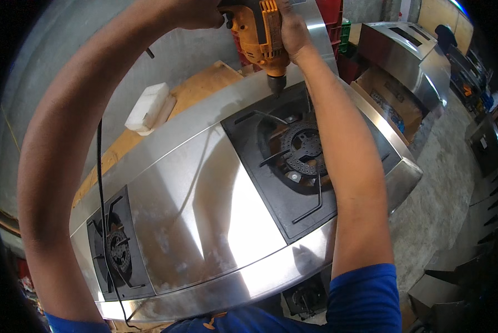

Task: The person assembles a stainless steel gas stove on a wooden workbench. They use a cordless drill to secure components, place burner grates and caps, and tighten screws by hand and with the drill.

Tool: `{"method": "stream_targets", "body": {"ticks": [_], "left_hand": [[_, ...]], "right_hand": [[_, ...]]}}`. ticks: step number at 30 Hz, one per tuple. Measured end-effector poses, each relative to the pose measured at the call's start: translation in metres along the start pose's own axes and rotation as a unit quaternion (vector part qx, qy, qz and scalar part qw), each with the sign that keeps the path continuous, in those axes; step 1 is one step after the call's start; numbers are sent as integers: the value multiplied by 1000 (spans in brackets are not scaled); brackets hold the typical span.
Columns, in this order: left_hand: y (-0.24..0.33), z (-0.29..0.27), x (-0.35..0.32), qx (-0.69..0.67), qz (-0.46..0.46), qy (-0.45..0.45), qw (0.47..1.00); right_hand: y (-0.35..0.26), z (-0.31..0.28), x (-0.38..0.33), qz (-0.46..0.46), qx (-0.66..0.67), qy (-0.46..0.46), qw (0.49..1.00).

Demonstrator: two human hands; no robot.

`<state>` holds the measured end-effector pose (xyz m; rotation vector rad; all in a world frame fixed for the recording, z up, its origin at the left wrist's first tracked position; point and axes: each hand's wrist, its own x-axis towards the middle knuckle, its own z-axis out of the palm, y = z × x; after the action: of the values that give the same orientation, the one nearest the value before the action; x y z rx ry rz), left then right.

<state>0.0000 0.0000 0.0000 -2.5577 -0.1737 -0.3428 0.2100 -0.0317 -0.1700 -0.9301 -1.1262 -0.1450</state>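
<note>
From the head camera I am looking down at a yellow and black corded power drill [258, 34] held upright at the top edge, its chuck pointing down onto the rear rim of a long brushed stainless-steel two-burner stove top [204, 194]; my right hand [292, 30] is wrapping closed around the drill's body, partly cut off by the frame; my left hand [199, 14] is gripping the drill's other side, mostly hidden beyond the edge; the bit's tip is too small to make out; a black cable [100, 183] is trailing across the left black burner plate [118, 247]; my right forearm is covering part of the right black burner plate [282, 166]; a white block [147, 106] is lying on a wooden board [196, 91] behind.
</note>
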Motion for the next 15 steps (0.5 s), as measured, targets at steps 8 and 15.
{"method": "stream_targets", "body": {"ticks": [8,15], "left_hand": [[-8,13,-8,23,35,65,997],[-9,21,1,47,7,61,997]], "right_hand": [[-14,7,-3,1,-31,7,999],[-16,6,-5,17,-31,3,999]]}}
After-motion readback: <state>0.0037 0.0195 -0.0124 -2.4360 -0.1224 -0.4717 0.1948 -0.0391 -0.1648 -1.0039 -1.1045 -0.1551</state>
